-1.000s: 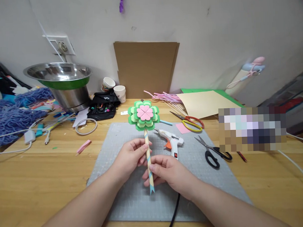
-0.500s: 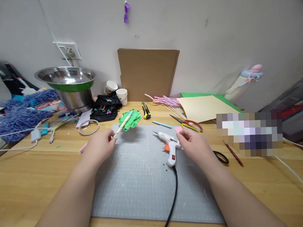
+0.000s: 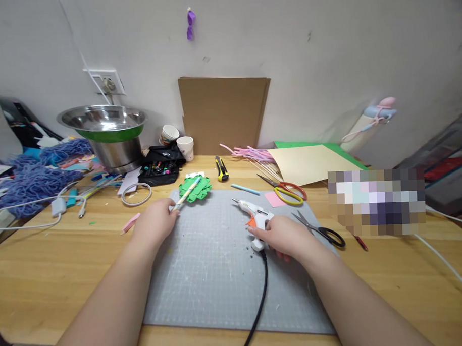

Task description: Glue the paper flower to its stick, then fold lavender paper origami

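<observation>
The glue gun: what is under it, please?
Under the glue gun is the grey cutting mat, visible beside it. The patch directly beneath is covered, so whether anything small lies there cannot be seen.

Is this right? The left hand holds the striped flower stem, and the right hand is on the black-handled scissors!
Not quite: the head view shows the right hand on the white glue gun. The left hand does hold the striped flower stem.

Single head-worn view, facing forward and down: hands (image 3: pixel 155 223) near, wall (image 3: pixel 249 41) beyond.
</observation>
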`<action>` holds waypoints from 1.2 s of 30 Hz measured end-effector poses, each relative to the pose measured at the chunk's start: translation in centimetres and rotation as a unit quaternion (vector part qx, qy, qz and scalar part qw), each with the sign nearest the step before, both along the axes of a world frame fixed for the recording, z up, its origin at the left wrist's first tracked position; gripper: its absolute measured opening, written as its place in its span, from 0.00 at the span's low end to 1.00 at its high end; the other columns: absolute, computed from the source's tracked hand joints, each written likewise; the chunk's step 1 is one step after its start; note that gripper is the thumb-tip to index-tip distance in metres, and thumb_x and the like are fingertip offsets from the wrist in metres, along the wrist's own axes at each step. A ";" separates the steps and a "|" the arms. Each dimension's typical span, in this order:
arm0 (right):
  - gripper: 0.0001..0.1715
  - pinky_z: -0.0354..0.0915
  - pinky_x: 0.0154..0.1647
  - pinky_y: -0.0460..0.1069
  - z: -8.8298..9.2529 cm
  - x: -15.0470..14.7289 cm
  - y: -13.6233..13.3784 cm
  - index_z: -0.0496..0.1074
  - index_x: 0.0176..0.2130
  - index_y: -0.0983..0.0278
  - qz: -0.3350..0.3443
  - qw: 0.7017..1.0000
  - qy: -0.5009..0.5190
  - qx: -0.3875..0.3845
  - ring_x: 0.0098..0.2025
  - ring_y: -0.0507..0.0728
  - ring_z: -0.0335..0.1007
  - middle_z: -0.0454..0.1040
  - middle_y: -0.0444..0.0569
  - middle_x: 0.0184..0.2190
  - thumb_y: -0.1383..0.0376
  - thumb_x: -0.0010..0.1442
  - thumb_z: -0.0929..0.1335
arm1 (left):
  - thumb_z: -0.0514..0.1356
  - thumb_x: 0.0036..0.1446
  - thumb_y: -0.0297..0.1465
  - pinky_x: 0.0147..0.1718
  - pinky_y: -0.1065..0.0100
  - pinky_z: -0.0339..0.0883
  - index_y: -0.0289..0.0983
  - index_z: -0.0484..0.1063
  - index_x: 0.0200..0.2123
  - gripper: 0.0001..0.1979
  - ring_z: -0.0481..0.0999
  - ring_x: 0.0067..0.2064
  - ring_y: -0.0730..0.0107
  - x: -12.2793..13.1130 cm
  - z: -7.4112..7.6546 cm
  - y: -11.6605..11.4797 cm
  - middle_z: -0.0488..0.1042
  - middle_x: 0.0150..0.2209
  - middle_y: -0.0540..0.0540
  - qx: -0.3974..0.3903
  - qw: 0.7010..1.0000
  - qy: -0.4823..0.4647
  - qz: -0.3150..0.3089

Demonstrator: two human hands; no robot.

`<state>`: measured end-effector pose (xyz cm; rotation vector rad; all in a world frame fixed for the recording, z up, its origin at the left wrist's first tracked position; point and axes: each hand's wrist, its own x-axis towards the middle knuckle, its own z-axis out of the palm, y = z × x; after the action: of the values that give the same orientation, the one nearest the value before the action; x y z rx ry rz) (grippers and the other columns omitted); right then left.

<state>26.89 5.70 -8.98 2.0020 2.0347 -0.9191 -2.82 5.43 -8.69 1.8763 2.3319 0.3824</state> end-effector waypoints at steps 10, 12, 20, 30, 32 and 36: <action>0.30 0.56 0.17 0.48 -0.6 -0.3 0.2 0.67 0.20 0.63 0.007 0.998 0.052 -0.026 0.13 0.52 0.63 0.71 0.49 0.15 0.44 0.57 0.60 | 0.54 0.60 0.38 0.36 0.69 0.64 0.40 0.73 0.44 0.13 0.74 0.37 0.66 7.5 -1.4 -2.7 0.76 0.37 0.47 0.009 0.971 -0.144 -0.191; 0.29 0.54 0.15 0.46 -1.0 -0.8 -0.3 0.67 0.21 0.63 0.018 0.995 0.087 -0.043 0.11 0.51 0.61 0.69 0.47 0.14 0.43 0.57 0.61 | 0.56 0.59 0.36 0.34 0.70 0.63 0.42 0.73 0.43 0.11 0.74 0.36 0.68 9.0 -2.0 -3.5 0.76 0.36 0.49 -0.022 0.959 -0.160 -0.234; 0.20 0.55 0.11 0.42 -1.2 -2.5 -2.6 0.65 0.23 0.64 0.111 0.937 0.242 -0.228 0.10 0.48 0.58 0.65 0.41 0.12 0.59 0.60 0.56 | 0.51 0.61 0.40 0.25 0.68 0.57 0.40 0.70 0.30 0.14 0.74 0.30 0.64 10.0 -1.7 -5.1 0.76 0.30 0.48 -0.076 0.968 -0.119 -0.208; 0.21 0.63 0.11 0.42 0.5 1.3 -2.4 0.72 0.21 0.70 0.191 0.736 0.466 -0.453 0.13 0.50 0.66 0.70 0.47 0.14 0.53 0.48 0.69 | 0.54 0.57 0.33 0.29 0.65 0.61 0.38 0.68 0.35 0.06 0.76 0.33 0.60 10.6 -1.2 -9.2 0.75 0.33 0.45 -0.078 0.971 -0.010 -0.226; 0.23 0.63 0.10 0.42 0.2 1.6 -2.5 0.73 0.21 0.71 0.184 0.716 0.501 -0.450 0.13 0.51 0.67 0.71 0.49 0.15 0.51 0.47 0.71 | 0.53 0.58 0.31 0.29 0.65 0.62 0.38 0.67 0.34 0.05 0.75 0.32 0.62 8.2 -1.7 -11.4 0.74 0.33 0.46 -0.072 0.970 0.004 -0.233; 0.23 0.64 0.11 0.42 -0.2 1.2 -3.2 0.73 0.22 0.72 0.195 0.696 0.521 -0.454 0.15 0.51 0.69 0.72 0.50 0.17 0.52 0.48 0.72 | 0.52 0.61 0.34 0.28 0.67 0.62 0.40 0.67 0.34 0.07 0.73 0.29 0.67 1.2 -2.4 -15.8 0.72 0.30 0.49 0.070 0.967 0.069 -0.235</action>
<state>28.06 2.53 -9.14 0.4239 1.5122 -2.5835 -1.58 -10.33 -11.05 2.5061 1.8797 0.3742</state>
